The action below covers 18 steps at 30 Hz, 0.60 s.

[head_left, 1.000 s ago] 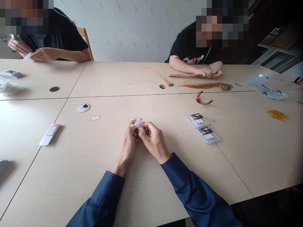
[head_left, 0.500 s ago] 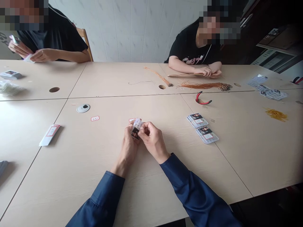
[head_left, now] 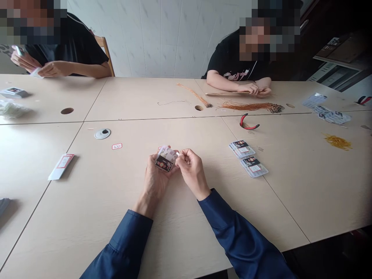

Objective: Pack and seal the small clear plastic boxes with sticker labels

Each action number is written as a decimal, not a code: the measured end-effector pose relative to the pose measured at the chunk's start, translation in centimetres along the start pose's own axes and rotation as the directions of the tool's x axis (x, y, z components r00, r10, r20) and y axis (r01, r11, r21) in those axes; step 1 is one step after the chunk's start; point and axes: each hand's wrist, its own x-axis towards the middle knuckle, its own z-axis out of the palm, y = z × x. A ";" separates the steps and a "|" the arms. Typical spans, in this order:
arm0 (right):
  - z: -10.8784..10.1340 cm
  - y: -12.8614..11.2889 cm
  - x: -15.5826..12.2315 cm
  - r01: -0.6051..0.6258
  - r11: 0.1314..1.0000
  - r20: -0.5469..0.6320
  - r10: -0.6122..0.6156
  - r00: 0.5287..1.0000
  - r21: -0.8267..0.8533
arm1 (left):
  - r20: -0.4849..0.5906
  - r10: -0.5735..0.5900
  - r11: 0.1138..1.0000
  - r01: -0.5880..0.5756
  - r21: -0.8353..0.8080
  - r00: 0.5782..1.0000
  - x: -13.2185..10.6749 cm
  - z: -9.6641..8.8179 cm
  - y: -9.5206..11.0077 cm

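Hold by its edges the printed packet, likely light and slippery, gripped above the table in the left hand, apparently pinched at one edge by the right hand.

between the sleeves, the near bench is open. the left hand and right hand come together at the card, closing the way between them. leftward, a broad bare stretch runs to the white stack; the disc and label lie flat and low. rightward, a gap leads to two card stacks, set too close for a hand to pass between. beyond these, the pliers jut up before the wires, with a co-worker's forearms behind. bare bench separates the stacks from the yellow strips.
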 end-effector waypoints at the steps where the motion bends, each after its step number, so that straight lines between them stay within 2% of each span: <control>1: -0.1 -0.1 0.0 -0.012 1.000 -0.001 0.012 1.000 0.018 | 0.011 -0.010 1.000 0.010 -0.009 1.000 0.0 -0.1 0.1; 4: -0.3 -0.1 0.0 -0.018 0.997 0.012 0.017 1.000 0.072 | 0.043 -0.049 0.998 0.051 -0.032 0.998 0.2 -0.3 0.7; 9: -0.7 -0.3 0.0 0.092 0.984 -0.004 -0.092 0.996 0.153 | 0.058 -0.068 0.995 0.072 -0.070 0.996 0.3 -0.7 1.7; 12: -1.3 -1.1 -0.7 0.070 0.968 -0.022 -0.066 0.998 0.242 | 0.076 -0.078 0.995 0.081 -0.049 0.994 0.3 -1.0 1.9; 14: -2.2 -1.7 -2.0 0.031 0.977 -0.020 -0.027 0.999 0.212 | 0.088 -0.084 0.996 0.087 -0.027 0.993 0.3 -1.1 2.0; 18: -5.3 -1.9 -7.4 -0.118 0.984 0.132 0.100 0.986 0.131 | 0.070 -0.100 0.995 0.101 -0.005 0.992 0.4 -1.0 2.0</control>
